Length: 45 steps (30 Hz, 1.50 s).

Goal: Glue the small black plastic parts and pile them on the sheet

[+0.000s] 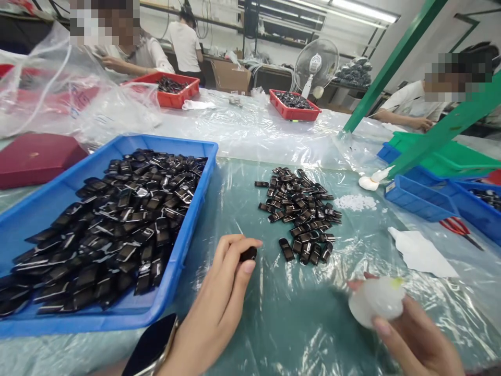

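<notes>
My left hand [213,297], with a dark watch on its wrist, pinches a small glossy black piece [249,254] between thumb and fingers. Most of that piece is covered by the fingers. On the right, my right hand [420,329] is wrapped around a whitish, translucent rounded object [376,302] with a yellow-green spot; its exact kind is unclear. Beyond my hands, a loose pile of small black pieces [301,203] with shiny edges lies on the plastic-covered table. Many similar black pieces fill a blue tray [214,156] left of my left hand.
Small white bits [356,202], a white sheet [422,253] and red-handled scissors [456,225] lie at right, near blue bins [420,198]. A green post [391,68] rises there. Red trays [299,114] and a fan [316,62] stand farther back. Other people sit across the table.
</notes>
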### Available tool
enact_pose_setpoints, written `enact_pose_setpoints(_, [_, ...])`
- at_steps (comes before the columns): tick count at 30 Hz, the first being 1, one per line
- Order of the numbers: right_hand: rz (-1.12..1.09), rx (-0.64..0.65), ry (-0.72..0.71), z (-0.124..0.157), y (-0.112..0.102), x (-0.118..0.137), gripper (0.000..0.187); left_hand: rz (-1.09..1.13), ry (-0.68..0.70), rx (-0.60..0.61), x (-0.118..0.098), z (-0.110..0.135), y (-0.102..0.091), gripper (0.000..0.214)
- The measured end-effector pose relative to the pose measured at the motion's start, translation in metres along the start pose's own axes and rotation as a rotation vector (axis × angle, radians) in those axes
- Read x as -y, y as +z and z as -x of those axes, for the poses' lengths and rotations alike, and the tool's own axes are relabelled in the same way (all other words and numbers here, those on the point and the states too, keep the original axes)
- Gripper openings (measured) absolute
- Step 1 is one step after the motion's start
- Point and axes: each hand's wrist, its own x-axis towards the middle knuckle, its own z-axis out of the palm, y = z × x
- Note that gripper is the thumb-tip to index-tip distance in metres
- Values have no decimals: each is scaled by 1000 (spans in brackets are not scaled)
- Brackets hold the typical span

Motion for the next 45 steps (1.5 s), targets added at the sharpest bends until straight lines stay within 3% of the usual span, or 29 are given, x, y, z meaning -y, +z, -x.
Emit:
enact_pose_setpoints(2, [86,128,-134,-26,-5,-10,29,13,-26,-3,0,-1,1,25])
enact_pose_setpoints(3, [142,132,-163,-39,-6,-15,28,20,-35,11,0,-1,1,25])
enact_pose_setpoints(7, [260,11,-177,-66,-3,-32,41,29,-26,104,1,1,2,25])
enact_pose_setpoints(11, [403,-178,-198,-42,5,-36,59,17,11,148,1,2,3,27])
enact_pose_setpoints(14, [469,-222,-252,-14,17,-23,35,16,19,133,2,2,6,29])
enact_pose_setpoints(16, [481,-52,-377,-4,31,-9,16,22,36,137,3,2,8,29])
enact_pose_setpoints(18, [535,229,-620,-5,49,4,24,41,76,159,3,2,10,29])
enact_pose_setpoints(19, [546,304,-679,-9,59,10,28,52,100,169,4,1,10,29])
enact_pose_setpoints(23, [539,415,-741,-33,87,21,33,62,166,171,3,0,10,29])
enact_pose_setpoints(27, [418,445,-636,-40,88,23,24,54,189,145,1,-1,7,28])
enact_pose_setpoints(31, [166,434,-401,-29,72,22,12,42,221,148,2,2,8,29])
enact_pose_setpoints(34, [-75,435,-192,-19,66,21,15,-5,287,178,3,5,9,28])
enact_pose_setpoints(39, [-437,546,124,-2,71,28,20,-83,378,217,-1,6,10,25])
enact_pose_setpoints(45, [-732,606,349,7,77,30,15,-95,410,213,-3,8,11,27])
